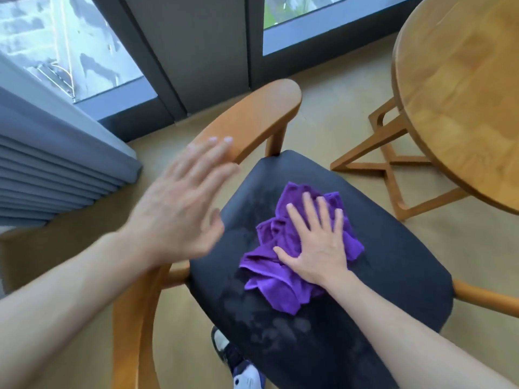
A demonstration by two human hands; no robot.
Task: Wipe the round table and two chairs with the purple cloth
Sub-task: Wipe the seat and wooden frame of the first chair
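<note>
Right grip (317, 242): hand flat, fingers straight and spread, palm pressing the purple cloth (283, 279) down; nothing curled around it. Cloth is bunched and wrinkled, lying on the middle of the chair seat (393, 270), sticking out from under the hand on all sides, mostly toward the near-left. Left grip (179, 209): hand open, fingers straight and together, holding nothing; motion-blurred, over the left edge of the seat, fingertips overlapping the chair's curved wooden backrest (252, 119). Can't tell whether they touch it. Seat is dark padded, with pale smeared patches left of and below the cloth. Chair frame is light wood; left armrest (132, 318) curves down under the left forearm, another rail (486, 299) shows at the right edge. Round wooden counter (460, 102) stands at upper right, apart from the chair, its crossed wooden base (393, 164) on the beige floor (331, 113). Grey pleated curtain (56, 169) at left, dark-framed window (92, 51) behind. A shoe (241, 369) shows below the seat's front edge. No containers in view, no readable writing or labels.
</note>
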